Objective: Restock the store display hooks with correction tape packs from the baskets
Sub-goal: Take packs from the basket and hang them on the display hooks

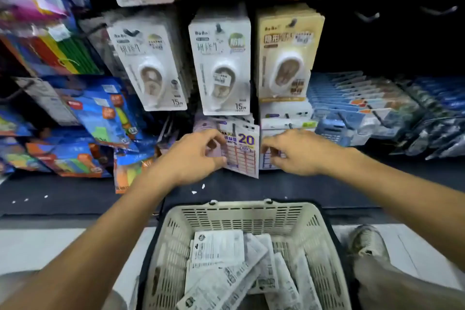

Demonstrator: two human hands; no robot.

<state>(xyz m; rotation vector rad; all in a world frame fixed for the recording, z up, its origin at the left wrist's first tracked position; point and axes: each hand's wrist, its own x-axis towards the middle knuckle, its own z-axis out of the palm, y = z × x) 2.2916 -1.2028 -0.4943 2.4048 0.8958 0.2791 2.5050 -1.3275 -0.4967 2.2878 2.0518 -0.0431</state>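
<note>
A dark display wall (pixel 392 40) carries rows of hooks hung with carded packs: white correction tape packs (pixel 221 68) at the middle, a tan pack (pixel 289 58) just to their right, blue packs (pixel 100 113) on the left. Below it a dark ledge (pixel 276 189) runs left to right, with small white scraps (pixel 198 189) on it. On the pale floor (pixel 30 246) nearest stands a cream basket (pixel 241 214) holding loose white packs (pixel 219 249).
</note>
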